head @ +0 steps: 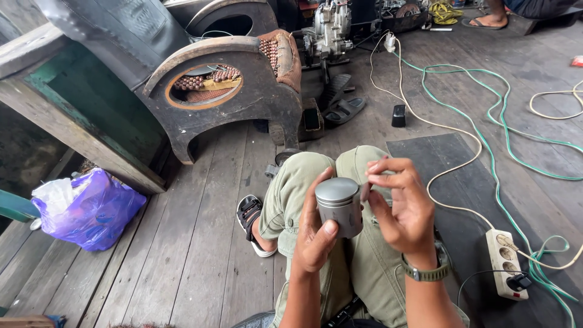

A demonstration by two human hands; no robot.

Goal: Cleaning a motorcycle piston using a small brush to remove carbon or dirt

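The left hand (316,234) is wrapped around a grey metal piston (339,205), thumb across its side and fingers behind it, holding it upright over the lap. The right hand (398,203) touches the piston's right side, its fingers curled and slightly spread, closed on nothing; a wristwatch (428,272) sits on that wrist. Below are knees in olive trousers (358,255) and a foot in a sandal (250,220) on the wooden plank floor (200,255). A power strip (506,263) with white and green cables lies to the right, a purple plastic bag (91,209) well to the left.
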